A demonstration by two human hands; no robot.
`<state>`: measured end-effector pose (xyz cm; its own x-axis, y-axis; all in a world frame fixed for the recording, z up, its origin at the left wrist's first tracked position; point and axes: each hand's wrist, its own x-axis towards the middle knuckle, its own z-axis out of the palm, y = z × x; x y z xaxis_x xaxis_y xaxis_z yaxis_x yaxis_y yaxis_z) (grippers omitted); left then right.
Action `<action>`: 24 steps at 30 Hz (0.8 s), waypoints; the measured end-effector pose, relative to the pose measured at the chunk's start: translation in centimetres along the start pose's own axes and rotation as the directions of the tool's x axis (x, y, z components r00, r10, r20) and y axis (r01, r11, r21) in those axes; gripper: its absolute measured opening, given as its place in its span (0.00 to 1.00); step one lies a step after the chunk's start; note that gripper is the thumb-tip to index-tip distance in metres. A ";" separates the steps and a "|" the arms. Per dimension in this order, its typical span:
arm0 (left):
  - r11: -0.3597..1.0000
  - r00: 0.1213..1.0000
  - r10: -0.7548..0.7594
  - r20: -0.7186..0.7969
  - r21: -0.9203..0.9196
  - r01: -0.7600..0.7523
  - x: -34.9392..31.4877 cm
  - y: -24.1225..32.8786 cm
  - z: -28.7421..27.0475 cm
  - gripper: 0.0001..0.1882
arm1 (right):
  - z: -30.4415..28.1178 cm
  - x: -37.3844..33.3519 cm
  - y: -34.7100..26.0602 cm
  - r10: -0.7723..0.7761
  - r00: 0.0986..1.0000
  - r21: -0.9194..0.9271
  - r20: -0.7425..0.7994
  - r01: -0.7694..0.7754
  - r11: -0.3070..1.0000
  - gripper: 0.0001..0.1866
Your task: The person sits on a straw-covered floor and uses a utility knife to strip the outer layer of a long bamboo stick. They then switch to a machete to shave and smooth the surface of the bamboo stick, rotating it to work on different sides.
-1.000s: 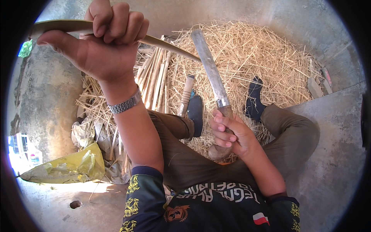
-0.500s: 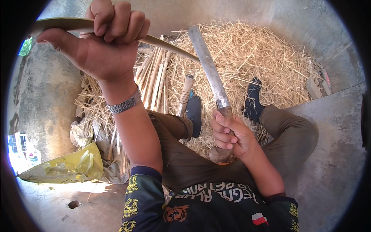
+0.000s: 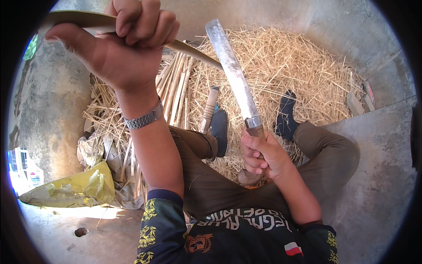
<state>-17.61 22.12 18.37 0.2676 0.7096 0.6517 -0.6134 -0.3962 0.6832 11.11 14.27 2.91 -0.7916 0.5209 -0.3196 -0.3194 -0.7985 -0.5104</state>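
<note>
My left hand is raised at the upper left, its fingers wrapped round a long, thin bamboo strip. The thumb lies along the strip's wider end, and its far end slants down to the right. My right hand grips the wooden handle of a machete above my lap. The steel blade points up and away, leaning left. In this view the strip's far end meets the blade's left edge; whether they touch I cannot tell.
Dry shavings heap against the curved concrete wall. Split sticks lie left of them. A brown banded rod rests beside my left foot. A yellow sack lies at left; flat pieces sit far right.
The machete has shifted slightly up and left, and its blade catches more light. My left hand has moved a little right with the bamboo strip.
</note>
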 end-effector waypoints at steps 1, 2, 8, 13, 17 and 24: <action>1.000 1.000 -0.002 0.009 -0.004 0.002 0.0 0.0 0.0 0.42 | 0.1 0.0 0.1 0.006 1.000 -0.037 -0.018 -0.007 0.999 0.11; 1.000 1.000 -0.005 0.011 -0.006 0.005 0.0 -0.1 0.0 0.42 | 0.2 0.0 0.1 -0.003 1.000 -0.057 -0.024 0.002 0.998 0.11; 1.000 0.999 -0.002 0.034 0.008 0.002 0.0 0.0 -0.3 0.42 | -0.1 0.5 0.5 -0.094 0.990 -0.266 -0.105 0.063 0.962 0.13; 0.999 0.999 0.005 0.054 0.032 -0.006 -0.1 0.2 -0.7 0.42 | 0.0 0.6 0.3 -0.132 0.975 -0.365 -0.177 0.060 0.929 0.12; 0.999 0.998 0.000 0.055 0.035 -0.002 0.0 0.1 -0.6 0.42 | 0.7 0.4 0.1 -0.164 0.962 -0.410 -0.217 0.062 0.910 0.11; 1.000 0.959 0.030 0.282 -0.009 -0.029 2.0 -0.2 -0.6 0.34 | 0.3 0.5 1.4 -0.415 0.892 -0.645 -0.178 0.213 0.734 0.10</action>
<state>-17.45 23.96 19.34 0.4477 0.5039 0.7387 -0.6275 -0.4115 0.6610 10.14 13.30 2.24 -0.4807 0.8500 -0.2155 -0.0669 -0.2806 -0.9575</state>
